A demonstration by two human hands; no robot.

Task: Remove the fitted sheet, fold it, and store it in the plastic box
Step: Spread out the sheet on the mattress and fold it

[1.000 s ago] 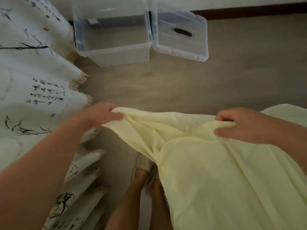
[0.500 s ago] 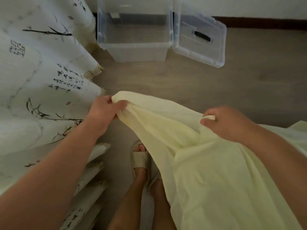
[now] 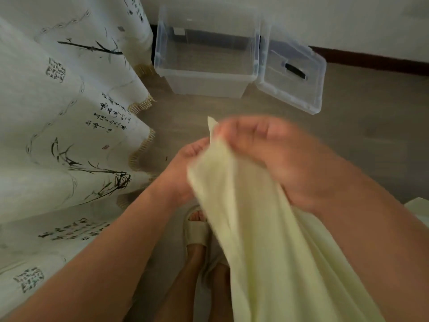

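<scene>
Mid-frame I see the left hand [image 3: 185, 159] and blurred right hand [image 3: 267, 154] side by side, both grasping the pale yellow fabric sheet [image 3: 260, 240]; the clear rectangular plastic box [image 3: 204, 86] sits upper centre.

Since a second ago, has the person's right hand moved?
Yes. The right hand swept left: from right of the clear plastic lid to below its left edge, meeting the left hand on the pale yellow sheet.
</scene>
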